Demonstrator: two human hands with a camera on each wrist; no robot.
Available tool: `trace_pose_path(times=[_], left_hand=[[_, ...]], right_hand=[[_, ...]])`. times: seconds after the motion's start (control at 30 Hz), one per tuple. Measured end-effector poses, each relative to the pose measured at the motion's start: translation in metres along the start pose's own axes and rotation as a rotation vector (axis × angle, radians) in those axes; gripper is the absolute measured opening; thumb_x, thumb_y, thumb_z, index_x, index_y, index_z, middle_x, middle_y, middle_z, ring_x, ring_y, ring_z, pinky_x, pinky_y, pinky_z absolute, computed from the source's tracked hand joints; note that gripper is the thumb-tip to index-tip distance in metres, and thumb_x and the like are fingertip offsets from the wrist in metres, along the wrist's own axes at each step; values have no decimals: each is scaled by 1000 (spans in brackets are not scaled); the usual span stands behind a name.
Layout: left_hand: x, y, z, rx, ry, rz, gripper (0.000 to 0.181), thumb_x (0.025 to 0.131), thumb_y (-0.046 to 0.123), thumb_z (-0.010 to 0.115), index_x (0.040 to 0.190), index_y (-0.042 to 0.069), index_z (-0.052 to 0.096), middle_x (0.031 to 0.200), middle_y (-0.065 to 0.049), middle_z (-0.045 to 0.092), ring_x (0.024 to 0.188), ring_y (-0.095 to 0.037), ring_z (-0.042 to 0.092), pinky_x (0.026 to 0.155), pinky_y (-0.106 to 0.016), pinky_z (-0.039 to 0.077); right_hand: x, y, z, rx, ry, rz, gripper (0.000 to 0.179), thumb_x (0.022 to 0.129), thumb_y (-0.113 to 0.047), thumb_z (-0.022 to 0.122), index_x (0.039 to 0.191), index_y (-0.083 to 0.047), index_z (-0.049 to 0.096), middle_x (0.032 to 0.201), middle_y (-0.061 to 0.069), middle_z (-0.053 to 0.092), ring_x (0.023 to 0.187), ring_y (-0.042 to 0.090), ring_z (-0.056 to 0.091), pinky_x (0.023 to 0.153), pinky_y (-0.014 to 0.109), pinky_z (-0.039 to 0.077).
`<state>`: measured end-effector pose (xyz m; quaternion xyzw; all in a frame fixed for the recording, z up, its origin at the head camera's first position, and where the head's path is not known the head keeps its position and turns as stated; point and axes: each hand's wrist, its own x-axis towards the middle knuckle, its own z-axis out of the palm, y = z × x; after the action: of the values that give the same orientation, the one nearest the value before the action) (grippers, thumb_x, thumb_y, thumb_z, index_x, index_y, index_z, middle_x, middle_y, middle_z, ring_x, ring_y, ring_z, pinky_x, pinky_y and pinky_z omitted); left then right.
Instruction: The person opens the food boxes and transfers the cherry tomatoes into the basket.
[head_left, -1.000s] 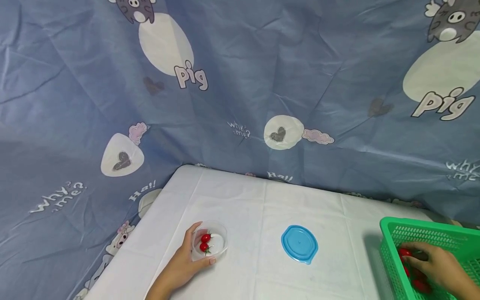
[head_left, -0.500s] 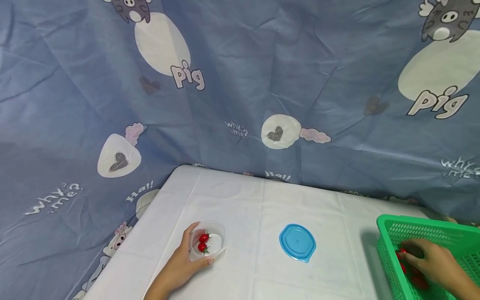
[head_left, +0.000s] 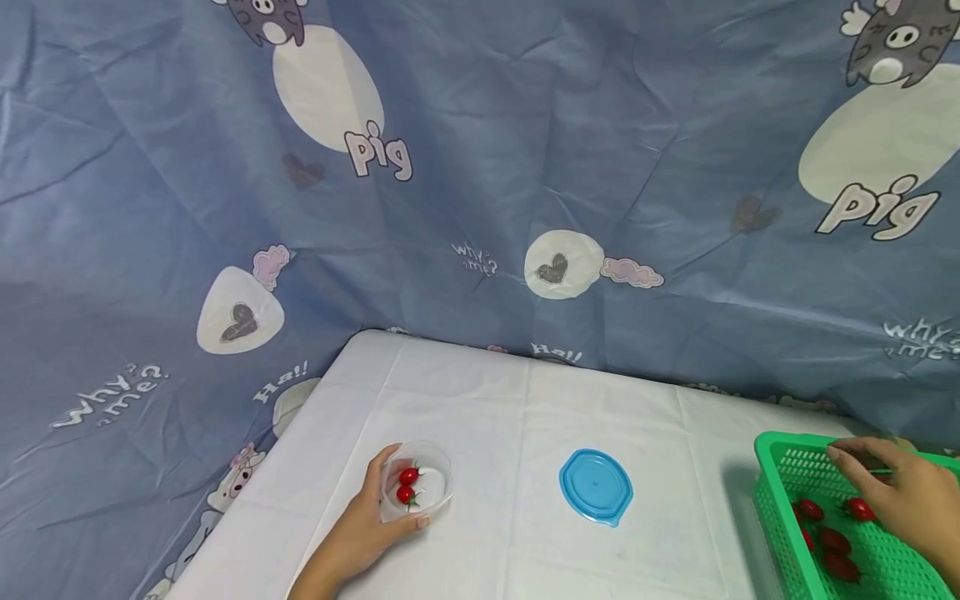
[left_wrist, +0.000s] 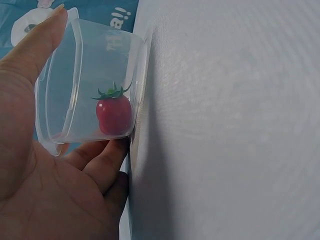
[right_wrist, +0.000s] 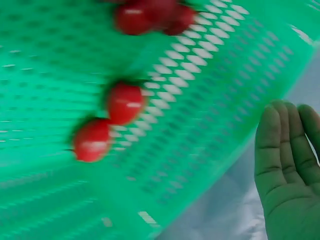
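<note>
My left hand (head_left: 367, 525) grips a clear plastic tub (head_left: 446, 504) on the white table, thumb on one side and fingers round the other. Two red cherry tomatoes (head_left: 407, 485) with green stems lie inside. In the left wrist view one cherry tomato (left_wrist: 114, 116) shows through the wall of the tub (left_wrist: 95, 55). My right hand (head_left: 903, 492) is raised over the green basket (head_left: 900, 575), near its far rim. Several cherry tomatoes (head_left: 836, 542) lie on the basket's floor. The right wrist view shows the right hand (right_wrist: 290, 165) with fingers nearly straight and its palm bare.
A blue lid (head_left: 597, 487) lies flat on the white tablecloth (head_left: 480, 417) between tub and basket. A blue printed curtain (head_left: 465, 167) hangs behind the table and along its left side. The basket has raised, perforated walls (right_wrist: 215, 115).
My right hand has lifted from among the tomatoes and moved to the far rim and right, uncovering tomatoes. The left hand and tub have stayed in place.
</note>
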<state>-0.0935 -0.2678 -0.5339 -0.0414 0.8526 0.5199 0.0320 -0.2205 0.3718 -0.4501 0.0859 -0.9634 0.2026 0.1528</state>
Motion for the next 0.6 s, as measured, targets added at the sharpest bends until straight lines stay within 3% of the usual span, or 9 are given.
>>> trace_pose_path(times=[0.13, 0.23, 0.43, 0.6], left_hand=[[0, 0, 0, 1, 4, 4, 109, 80, 38, 93, 160, 33, 21, 156, 0, 50, 150, -27, 39, 122, -59, 21], [0, 0, -1, 13, 5, 9, 109, 79, 38, 93, 161, 32, 21, 155, 2, 50, 149, -24, 40, 122, -59, 21], [0, 1, 0, 19, 1, 6, 109, 79, 38, 93, 161, 32, 20, 155, 3, 50, 149, -23, 41, 122, -58, 22], [1, 0, 0, 4, 0, 10, 110, 80, 37, 93, 161, 31, 20, 155, 2, 49, 150, -24, 40, 122, -58, 22]], right_hand=[[10, -24, -12, 42, 37, -8, 29, 104, -19, 67, 111, 9, 70, 101, 32, 69, 68, 10, 66, 51, 25, 52], [18, -44, -17, 78, 26, -56, 22, 103, -21, 69, 111, -1, 74, 102, 25, 73, 68, -14, 56, 54, 14, 47], [37, -94, -15, 159, -87, -155, 18, 102, -24, 71, 118, -15, 75, 108, 10, 77, 81, -12, 63, 64, 17, 52], [51, -143, 3, 262, -130, -330, 18, 100, -19, 73, 119, -16, 75, 109, -1, 76, 91, 1, 70, 73, 18, 57]])
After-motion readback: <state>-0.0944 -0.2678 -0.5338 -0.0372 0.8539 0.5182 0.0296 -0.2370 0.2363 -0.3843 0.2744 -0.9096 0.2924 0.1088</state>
